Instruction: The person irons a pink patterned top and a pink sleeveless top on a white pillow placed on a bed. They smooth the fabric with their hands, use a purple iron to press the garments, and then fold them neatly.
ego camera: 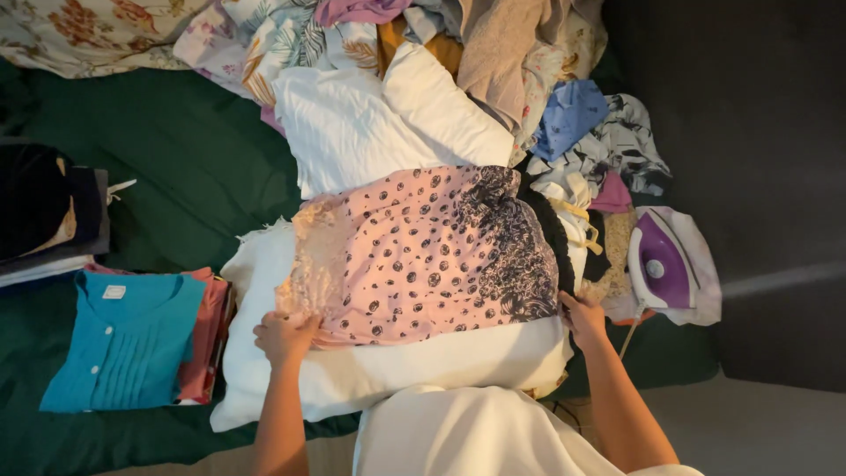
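We see a pink garment (423, 256) with dark dots and a black patterned end. It lies spread flat on a white pillow (423, 366).

Bare forearms, no sleeves, white garment over the lap

Warm, dim light falls across my dark green bedspread (203, 167), with dark grey floor (758, 132) alongside at right.

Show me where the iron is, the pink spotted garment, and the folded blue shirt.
iron (659, 263), head view, on its purple and white body.
pink spotted garment (423, 256), head view, on the middle of the cloth.
folded blue shirt (123, 348), head view, on its pleated front.
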